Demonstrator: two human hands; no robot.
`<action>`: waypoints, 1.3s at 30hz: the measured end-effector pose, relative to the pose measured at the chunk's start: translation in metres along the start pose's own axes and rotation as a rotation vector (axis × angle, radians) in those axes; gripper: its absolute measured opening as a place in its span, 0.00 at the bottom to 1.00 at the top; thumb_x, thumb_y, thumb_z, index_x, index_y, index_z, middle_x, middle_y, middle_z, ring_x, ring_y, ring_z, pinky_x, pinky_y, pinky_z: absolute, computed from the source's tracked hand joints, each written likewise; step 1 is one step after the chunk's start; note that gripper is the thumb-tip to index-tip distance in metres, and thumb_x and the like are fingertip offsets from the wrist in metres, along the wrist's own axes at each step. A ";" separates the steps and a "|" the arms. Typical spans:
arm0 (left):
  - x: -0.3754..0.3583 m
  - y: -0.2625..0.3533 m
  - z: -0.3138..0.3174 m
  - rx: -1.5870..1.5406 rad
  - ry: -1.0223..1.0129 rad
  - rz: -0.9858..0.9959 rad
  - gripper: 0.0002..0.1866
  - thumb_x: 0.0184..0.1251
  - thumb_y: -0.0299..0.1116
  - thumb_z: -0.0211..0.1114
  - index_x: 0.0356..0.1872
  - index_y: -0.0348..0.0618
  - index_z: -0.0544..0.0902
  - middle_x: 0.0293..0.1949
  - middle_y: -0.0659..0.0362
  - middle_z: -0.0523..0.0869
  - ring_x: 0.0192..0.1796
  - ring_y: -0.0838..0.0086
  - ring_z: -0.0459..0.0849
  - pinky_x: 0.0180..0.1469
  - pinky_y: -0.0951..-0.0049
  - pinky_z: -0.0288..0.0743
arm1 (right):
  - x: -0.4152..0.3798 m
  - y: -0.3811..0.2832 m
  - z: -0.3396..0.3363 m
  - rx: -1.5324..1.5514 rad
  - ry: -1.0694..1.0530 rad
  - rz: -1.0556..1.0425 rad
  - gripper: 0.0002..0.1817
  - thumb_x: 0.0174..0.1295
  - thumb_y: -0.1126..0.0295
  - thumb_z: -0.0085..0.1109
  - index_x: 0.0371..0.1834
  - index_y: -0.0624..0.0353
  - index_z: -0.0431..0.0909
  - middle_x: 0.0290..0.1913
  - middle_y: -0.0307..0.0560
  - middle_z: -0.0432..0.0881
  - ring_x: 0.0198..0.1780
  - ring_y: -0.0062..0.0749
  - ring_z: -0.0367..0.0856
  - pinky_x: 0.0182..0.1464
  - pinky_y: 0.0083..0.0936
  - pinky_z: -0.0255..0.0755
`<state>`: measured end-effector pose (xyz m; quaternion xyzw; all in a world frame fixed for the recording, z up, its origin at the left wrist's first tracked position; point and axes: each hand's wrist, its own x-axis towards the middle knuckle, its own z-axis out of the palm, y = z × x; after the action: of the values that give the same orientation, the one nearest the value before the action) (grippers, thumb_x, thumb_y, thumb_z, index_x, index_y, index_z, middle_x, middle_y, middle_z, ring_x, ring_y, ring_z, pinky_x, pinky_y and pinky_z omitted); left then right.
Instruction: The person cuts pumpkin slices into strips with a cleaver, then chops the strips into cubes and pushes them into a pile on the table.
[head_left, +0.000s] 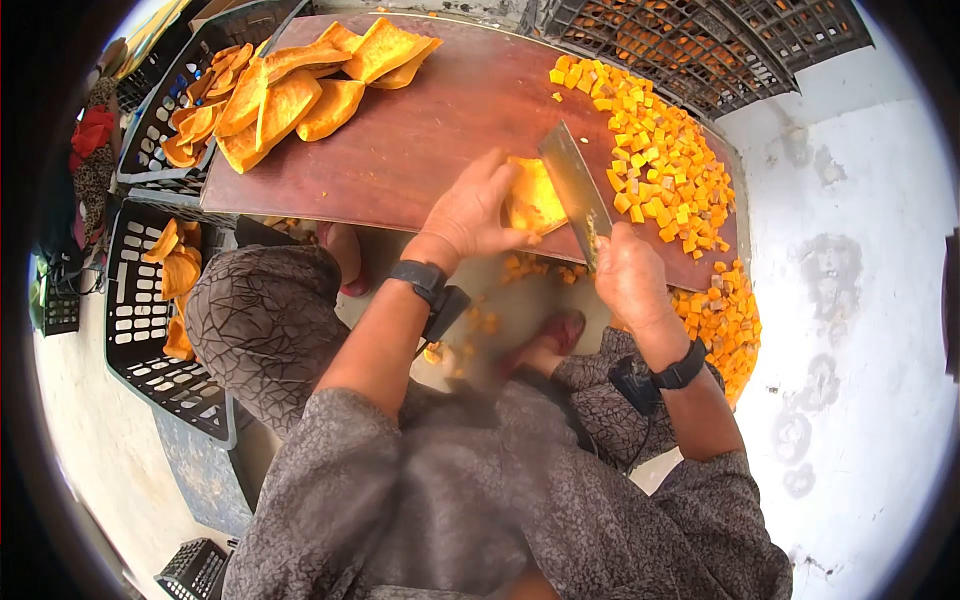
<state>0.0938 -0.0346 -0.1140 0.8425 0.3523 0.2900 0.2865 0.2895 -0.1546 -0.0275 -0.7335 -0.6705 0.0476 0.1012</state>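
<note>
My right hand (632, 275) is wrapped round the handle of a cleaver (574, 180), its broad blade standing on edge over the front of the red-brown table (420, 150). Directly left of the blade lies a piece of pumpkin (535, 196), orange flesh facing up. My left hand (476, 208) grips that piece from its left side, fingers along the far edge and thumb at the near edge. To the right of the cleaver spreads a heap of pumpkin cubes (665, 165). Large pumpkin slabs (290, 95) are stacked at the table's far left.
Black crates (118, 300) with pumpkin pieces stand at the left, one beside my knee. More crates (670, 50) stand behind the table. A second pile of cubes (738, 325) sits below the table's right end. A white wall (850, 300) bounds the right. Cubes lie scattered on the floor.
</note>
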 end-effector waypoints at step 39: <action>0.002 0.002 0.008 0.083 0.176 0.058 0.40 0.36 0.47 0.80 0.54 0.39 0.75 0.58 0.41 0.73 0.60 0.46 0.74 0.62 0.56 0.72 | 0.051 0.004 -0.016 0.040 -0.250 0.037 0.12 0.67 0.67 0.52 0.41 0.68 0.72 0.37 0.69 0.81 0.44 0.64 0.81 0.47 0.49 0.74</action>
<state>0.1010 -0.0366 -0.1172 0.8347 0.3633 0.3562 0.2106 0.3013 -0.1058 -0.0097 -0.7318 -0.6632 0.1541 0.0306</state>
